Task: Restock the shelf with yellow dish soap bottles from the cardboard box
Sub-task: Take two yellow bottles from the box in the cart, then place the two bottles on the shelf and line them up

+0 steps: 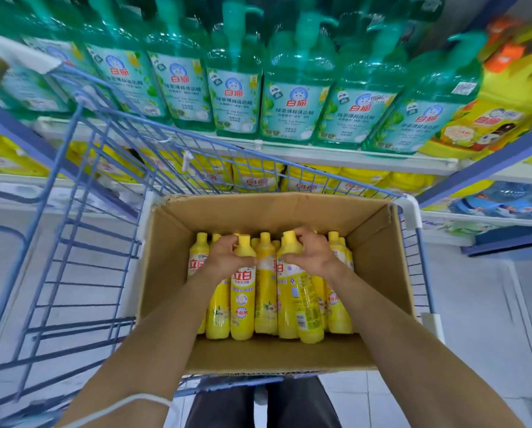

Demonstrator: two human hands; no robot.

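Yellow soap bottles (266, 285) stand packed upright in the cardboard box (379, 267), bunched toward its far-left part, w/ bare cardboard on the box's right side and near floor. Step in hand looks like the pick: you're grabbing bottles out of the box, none shelved from this grab yet.

Your left hand (227, 257) is closed round the neck of one bottle (243, 291) left of box centre, cap poking up above the fingers (246, 261). Your right hand (312, 253) is wrapped on the shoulder of another bottle (301, 301) just right of centre, cap (290, 239) showing past the thumb side. Both grips sit high, near the caps; bodies hang below, wedged against neighbours.

Next move, imo: lift both straight up to clear the box rim, then carry over the far wall of the box to the lower shelf (366, 159) beyond it, where yellow bottles already sit. Box rides in a blue cart (82, 242); green bottles (295, 97) fill the shelf above, not your target.
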